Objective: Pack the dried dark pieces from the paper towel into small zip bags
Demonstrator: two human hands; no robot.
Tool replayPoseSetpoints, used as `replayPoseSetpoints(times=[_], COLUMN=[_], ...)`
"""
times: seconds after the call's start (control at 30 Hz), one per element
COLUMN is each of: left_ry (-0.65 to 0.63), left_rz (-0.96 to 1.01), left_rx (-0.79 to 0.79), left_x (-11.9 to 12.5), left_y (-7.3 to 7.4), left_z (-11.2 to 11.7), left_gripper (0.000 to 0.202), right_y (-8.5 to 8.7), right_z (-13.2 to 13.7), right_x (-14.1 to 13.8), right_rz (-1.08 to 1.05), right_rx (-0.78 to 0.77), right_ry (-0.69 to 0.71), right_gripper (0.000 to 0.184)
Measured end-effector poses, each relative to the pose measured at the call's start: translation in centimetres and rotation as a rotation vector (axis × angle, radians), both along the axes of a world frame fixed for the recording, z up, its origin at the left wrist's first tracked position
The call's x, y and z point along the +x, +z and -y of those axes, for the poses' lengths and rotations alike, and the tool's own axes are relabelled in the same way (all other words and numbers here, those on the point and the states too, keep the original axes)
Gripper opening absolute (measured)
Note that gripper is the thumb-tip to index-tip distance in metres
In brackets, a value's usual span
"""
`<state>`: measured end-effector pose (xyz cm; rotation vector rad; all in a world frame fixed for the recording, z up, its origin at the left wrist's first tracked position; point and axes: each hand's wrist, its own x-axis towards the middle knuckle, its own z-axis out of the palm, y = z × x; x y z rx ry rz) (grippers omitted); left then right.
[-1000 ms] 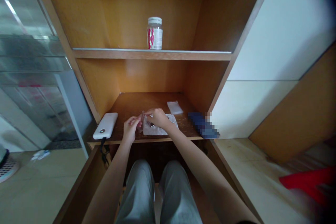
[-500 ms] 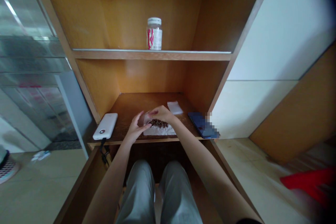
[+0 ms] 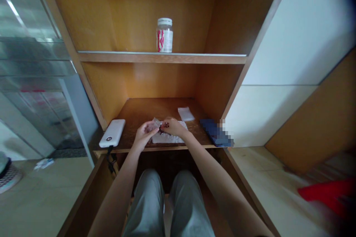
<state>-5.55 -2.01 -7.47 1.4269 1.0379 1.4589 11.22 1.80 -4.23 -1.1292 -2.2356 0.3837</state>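
My left hand (image 3: 144,136) is closed on a small clear plastic bag (image 3: 156,122), gripping it at its left side. Dark brown beads (image 3: 166,124), which look like a strand or bracelet, are gathered in the fingers of my right hand (image 3: 175,127). Both hands meet over a crumpled white sheet (image 3: 169,139) on the lower shelf, and the beads are right beside the bag. Whether any beads are inside it I cannot tell. Behind my right hand a flat clear zip bag (image 3: 186,114) lies on the wood.
A white power bank (image 3: 112,133) with a black cable is on the shelf's left, a dark blue phone (image 3: 214,131) on its right. One shelf up stands a white-capped jar (image 3: 164,36). Below the shelf edge, an open drawer (image 3: 239,177) surrounds my knees.
The beads that lay on the white sheet are now picked up in my right hand. My left fingers have closed on the clear bag.
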Motion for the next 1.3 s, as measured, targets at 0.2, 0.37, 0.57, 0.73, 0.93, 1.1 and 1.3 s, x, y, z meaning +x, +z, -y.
replayPoseSetpoints(times=[0.2,0.37,0.57,0.73,0.93,1.1,1.3], left_ry=[0.021,0.020,0.028,0.048,0.056,0.048,0.030], left_rz=[-0.083,-0.109,-0.152,-0.190,-0.190,-0.200,-0.212], left_rx=[0.019,0.032,0.029,0.039,0.030,0.032,0.045], left_x=[-0.3,-0.4,-0.4,-0.4,-0.2,-0.1,-0.2], left_y=[-0.6,-0.8,-0.6,-0.6,-0.5,-0.1,-0.2], left_z=[-0.4,-0.6,-0.4,-0.3,-0.3,0.0,0.0], left_gripper=[0.045,0.047,0.049,0.049,0.048,0.047,0.046], right_y=[-0.4,-0.1,-0.9,-1.6,-0.7,-0.2,-0.4], right_z=[1.2,1.5,1.1,0.7,-0.1,-0.1,-0.5], right_x=[-0.2,-0.5,-0.7,-0.5,0.2,-0.7,-0.4], right_rz=[0.248,0.325,0.378,0.274,-0.228,-0.572,-0.622], right_rx=[-0.028,-0.021,-0.003,0.008,0.028,-0.138,-0.238], right_ry=[-0.025,-0.027,-0.038,-0.031,-0.232,-0.157,0.016], right_gripper=[0.014,0.017,0.018,0.016,0.008,0.014,0.021])
